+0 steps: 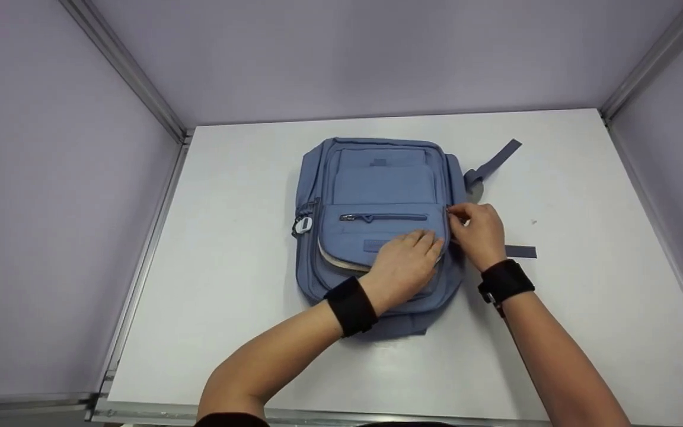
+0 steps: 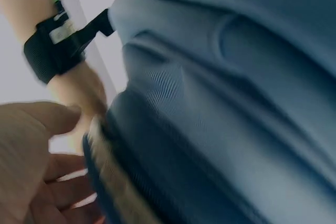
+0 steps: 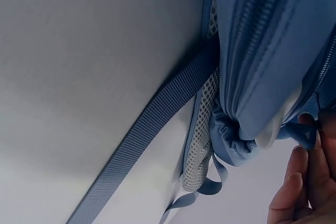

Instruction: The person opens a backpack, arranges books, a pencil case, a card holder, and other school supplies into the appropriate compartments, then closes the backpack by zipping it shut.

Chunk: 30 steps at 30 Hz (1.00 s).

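Note:
A blue backpack (image 1: 386, 187) lies front side up on the white table, its top away from me. Its lower front pocket (image 1: 347, 237) gapes along the curved bottom edge, where a pale lining (image 2: 121, 182) shows. My left hand (image 1: 404, 267) rests on this pocket with fingers extended toward its right side. At the pocket's upper right side, my right hand (image 1: 481, 234) pinches a small blue zipper pull (image 3: 304, 135) between thumb and fingers. The pull's far end is hidden by the fingertips.
Dark blue straps (image 1: 498, 157) stick out from the backpack's right side over the table (image 1: 584, 296). A round white tag (image 1: 303, 225) hangs at its left side. A horizontal zipper (image 1: 392, 217) crosses the front. Pale panels (image 1: 377, 65) in metal frames stand around the table.

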Each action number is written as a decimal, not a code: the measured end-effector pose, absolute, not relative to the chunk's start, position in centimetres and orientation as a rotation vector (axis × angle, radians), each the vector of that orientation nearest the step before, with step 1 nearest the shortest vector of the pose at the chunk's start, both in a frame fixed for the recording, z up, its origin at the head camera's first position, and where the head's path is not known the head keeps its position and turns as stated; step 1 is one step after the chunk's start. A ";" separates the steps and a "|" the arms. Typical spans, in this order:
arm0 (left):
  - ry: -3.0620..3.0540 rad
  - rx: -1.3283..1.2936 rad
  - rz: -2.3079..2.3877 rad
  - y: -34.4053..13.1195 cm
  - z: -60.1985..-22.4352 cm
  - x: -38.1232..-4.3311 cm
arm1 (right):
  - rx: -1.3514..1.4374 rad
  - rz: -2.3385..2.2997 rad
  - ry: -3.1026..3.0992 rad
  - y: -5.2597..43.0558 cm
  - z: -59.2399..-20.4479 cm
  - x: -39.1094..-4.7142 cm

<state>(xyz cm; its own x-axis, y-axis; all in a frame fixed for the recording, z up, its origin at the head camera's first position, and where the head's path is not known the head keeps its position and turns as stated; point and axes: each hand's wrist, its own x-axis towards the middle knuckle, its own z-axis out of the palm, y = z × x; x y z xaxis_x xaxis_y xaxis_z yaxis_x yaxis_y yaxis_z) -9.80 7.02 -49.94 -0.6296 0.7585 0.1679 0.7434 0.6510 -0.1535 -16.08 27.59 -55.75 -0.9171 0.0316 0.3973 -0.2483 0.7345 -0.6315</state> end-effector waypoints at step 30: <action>-2.711 -1.237 0.273 7.6 -51.2 -9.8 | 0.346 0.859 -2.554 28.2 -55.3 -12.9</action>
